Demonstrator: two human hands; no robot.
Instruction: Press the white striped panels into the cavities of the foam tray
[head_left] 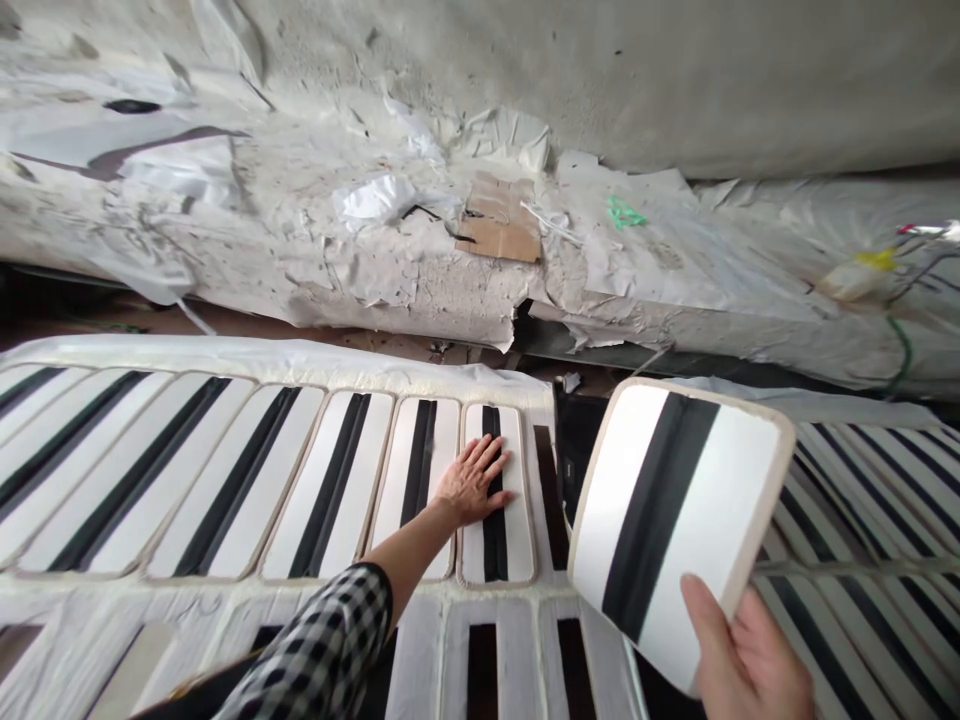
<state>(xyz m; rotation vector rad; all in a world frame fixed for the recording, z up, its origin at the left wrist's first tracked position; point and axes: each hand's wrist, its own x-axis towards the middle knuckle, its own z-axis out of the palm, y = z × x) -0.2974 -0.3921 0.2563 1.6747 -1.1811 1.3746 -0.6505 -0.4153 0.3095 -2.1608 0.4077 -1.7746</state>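
Note:
My left hand (474,482) lies flat with fingers spread on a white rounded panel (516,540) that has a black band down its middle and a beige edge. This panel is at the right end of a row of similar striped panels (327,480) set side by side on a pale padded surface. In my right hand (750,650) a matching white panel (697,500) is raised and tilted, gripped at its lower right edge with the thumb on the face. The fingers behind it are partly hidden.
More striped panels (862,500) lie on another surface at the right. Beyond the row runs a ledge (315,270) covered in torn pale sheeting, with a cardboard piece (499,215), crumpled white plastic (375,200) and green string (624,213). A dark gap separates ledge and work surface.

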